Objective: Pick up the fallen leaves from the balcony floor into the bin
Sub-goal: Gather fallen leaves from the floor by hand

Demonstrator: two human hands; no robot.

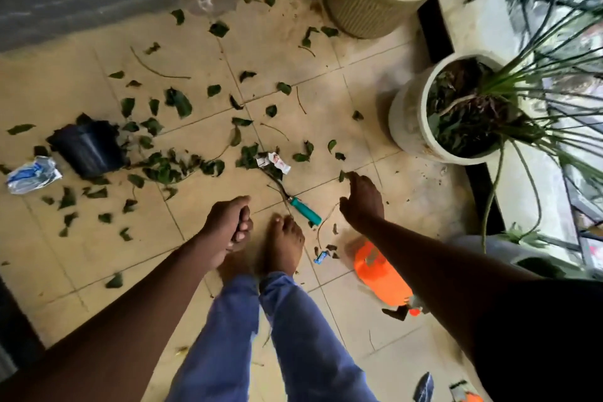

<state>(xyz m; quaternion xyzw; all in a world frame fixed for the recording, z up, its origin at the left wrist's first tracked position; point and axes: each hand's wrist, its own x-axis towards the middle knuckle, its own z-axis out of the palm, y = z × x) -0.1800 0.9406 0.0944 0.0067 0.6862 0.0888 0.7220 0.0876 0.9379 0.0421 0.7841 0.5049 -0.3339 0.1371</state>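
The right hand [360, 202] reaches open toward a leaf [342, 175]; the left hand [228, 222] is curled, its contents unclear. Bare feet could hit the tool [305, 211].

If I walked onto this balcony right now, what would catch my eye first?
Green leaves litter the tiled floor, thickest around a tipped-over black pot on the left. The person's right hand reaches down toward a leaf, while the left hand is curled closed above bare feet. A bright orange object and a teal-handled tool stand out nearby.
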